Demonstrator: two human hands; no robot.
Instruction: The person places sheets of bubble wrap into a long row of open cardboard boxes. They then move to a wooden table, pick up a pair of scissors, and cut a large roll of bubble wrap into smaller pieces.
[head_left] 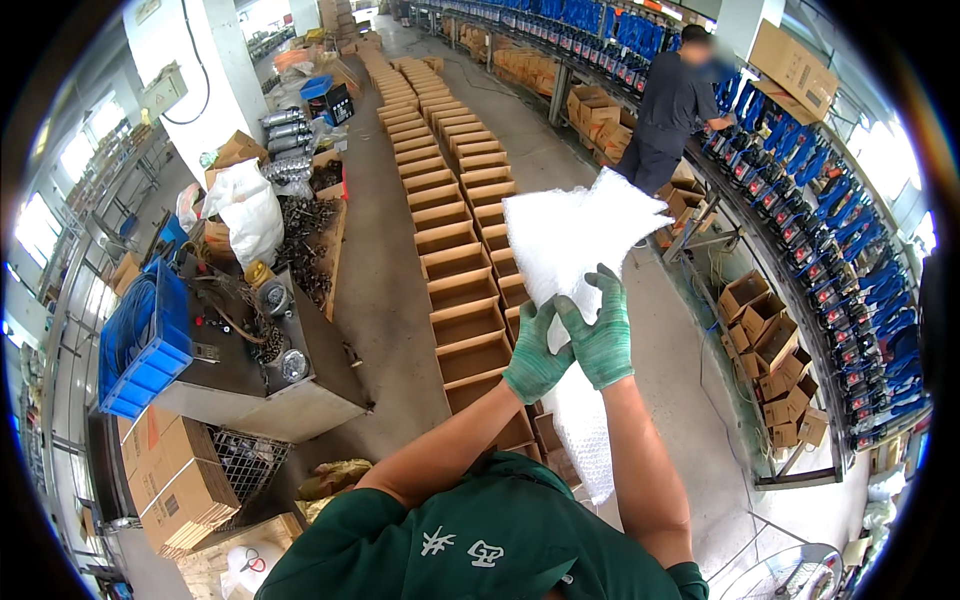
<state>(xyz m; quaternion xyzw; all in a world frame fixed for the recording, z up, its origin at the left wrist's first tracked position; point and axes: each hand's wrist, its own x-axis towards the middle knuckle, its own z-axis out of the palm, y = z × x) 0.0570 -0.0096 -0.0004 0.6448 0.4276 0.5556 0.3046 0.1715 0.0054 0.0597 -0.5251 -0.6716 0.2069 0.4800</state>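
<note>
Both my hands wear green knitted gloves and are up in front of me, close together on a sheet of clear bubble wrap [565, 235]. My left hand [540, 360] grips its middle from the left side. Beside it, my right hand [604, 335] grips the sheet from the right, fingers partly bent over it. Above the hands the wrap spreads wide, while a narrower strip hangs below between my forearms. Two long rows of open cardboard boxes [466, 290] run across the floor under and beyond the wrap.
At left, a metal workbench [318, 375] carries a blue crate [150, 335]; flattened cartons [180, 480] stand below. A white sack [248, 215] sits behind. Along the right, a rack [800, 235] holds blue-strapped items, with small cartons underneath. A co-worker [668, 110] stands there. A fan [790, 575] is at lower right.
</note>
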